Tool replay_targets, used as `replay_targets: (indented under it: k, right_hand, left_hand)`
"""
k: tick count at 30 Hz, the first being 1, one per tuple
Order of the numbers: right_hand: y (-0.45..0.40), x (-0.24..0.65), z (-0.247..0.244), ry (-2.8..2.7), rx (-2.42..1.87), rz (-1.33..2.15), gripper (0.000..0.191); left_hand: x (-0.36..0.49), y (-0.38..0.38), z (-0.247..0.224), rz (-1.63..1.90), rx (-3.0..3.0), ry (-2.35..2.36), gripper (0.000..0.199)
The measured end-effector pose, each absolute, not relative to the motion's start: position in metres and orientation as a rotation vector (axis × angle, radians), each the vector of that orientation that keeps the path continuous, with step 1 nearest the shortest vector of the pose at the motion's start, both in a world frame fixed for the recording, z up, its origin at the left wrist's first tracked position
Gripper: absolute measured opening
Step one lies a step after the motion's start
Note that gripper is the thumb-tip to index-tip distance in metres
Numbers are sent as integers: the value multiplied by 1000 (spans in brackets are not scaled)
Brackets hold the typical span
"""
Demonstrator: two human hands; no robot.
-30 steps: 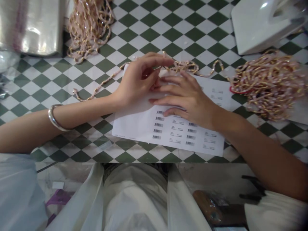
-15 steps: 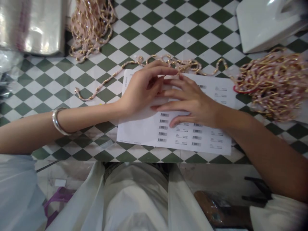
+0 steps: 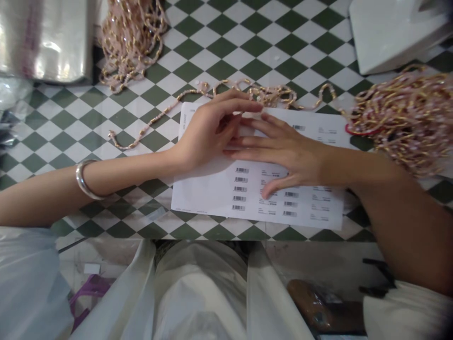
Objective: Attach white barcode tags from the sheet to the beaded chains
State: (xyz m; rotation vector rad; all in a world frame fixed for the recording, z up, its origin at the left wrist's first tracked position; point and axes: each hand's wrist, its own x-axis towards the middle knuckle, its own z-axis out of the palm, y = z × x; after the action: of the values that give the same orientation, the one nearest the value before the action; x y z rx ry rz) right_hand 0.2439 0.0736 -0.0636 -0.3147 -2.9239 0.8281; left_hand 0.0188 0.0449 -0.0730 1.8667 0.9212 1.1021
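Note:
Over a white sheet of barcode labels [image 3: 201, 189], both hands meet. My left hand [image 3: 208, 130] is turned on its side, its upper fingers reaching right and loosely bent, the thumb apart from them; I see nothing held in it. My right hand [image 3: 290, 153] is open, palm down, with its fingers stretched left and its thumb spread over the labels. Its fingertips overlap or touch the left hand's thumb and fingers, and the exact contact is hidden. Just beyond the hands, a pink-and-gold beaded strand [image 3: 159, 115] runs along the sheet's far edge.
A beaded bundle [image 3: 410, 118] with a red tie lies right, another beaded bundle [image 3: 130, 42] far left. Clear plastic bags [image 3: 60, 42] fill the upper left corner; a white object [image 3: 389, 38] stands upper right. The checkered table [image 3: 198, 231] ends near my lap.
My right hand has shifted slightly right, its wrist is raised and its thumb has swung outward, away from the fingers. My left hand has hardly moved.

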Motion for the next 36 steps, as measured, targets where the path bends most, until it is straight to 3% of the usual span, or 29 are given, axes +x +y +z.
replay_targets:
  k: [3,6,17,28,36]
  right_hand:
    - [74,243,-66,-2936,-313,830,90]
    - [74,242,-67,-2921,-346,818,92]
    - [68,241,-60,-2862,-405,715,65]
    - [72,240,-64,-2856,-310,731,67]
    - [71,240,-63,-2852,-346,743,59]
  left_hand:
    - [20,47,-74,1122,1906,896,43]
    - [24,42,-67,1079,1898,970,33]
    - [30,35,-62,1132,1956,1037,28]
    - [13,56,-69,1089,2030,999,33]
    - [24,42,-69,1131,2019,954,34]
